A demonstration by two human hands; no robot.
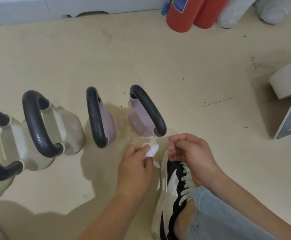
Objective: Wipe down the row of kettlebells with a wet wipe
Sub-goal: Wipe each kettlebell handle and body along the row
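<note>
- Head view: a person is crouching on a dusty beige floor, facing four kettlebells standing in a row so one pass can take them in turn
- The left hand is pinching a bunched white wet wipe between thumb and fingertips, holding it just in front of the nearest purple kettlebell, apart from it and likely ready to rub
- The right hand is hovering beside the wipe, fingers loosely curled and holding nothing, seemingly placed to help fold or unfold the cloth
- A second purple kettlebell and two larger cream kettlebells are waiting to the left, all upright with dark handles up
- A dark sneaker is planted under the right hand, bracing the crouch
- A red fire extinguisher is standing by the far wall, well apart
</note>
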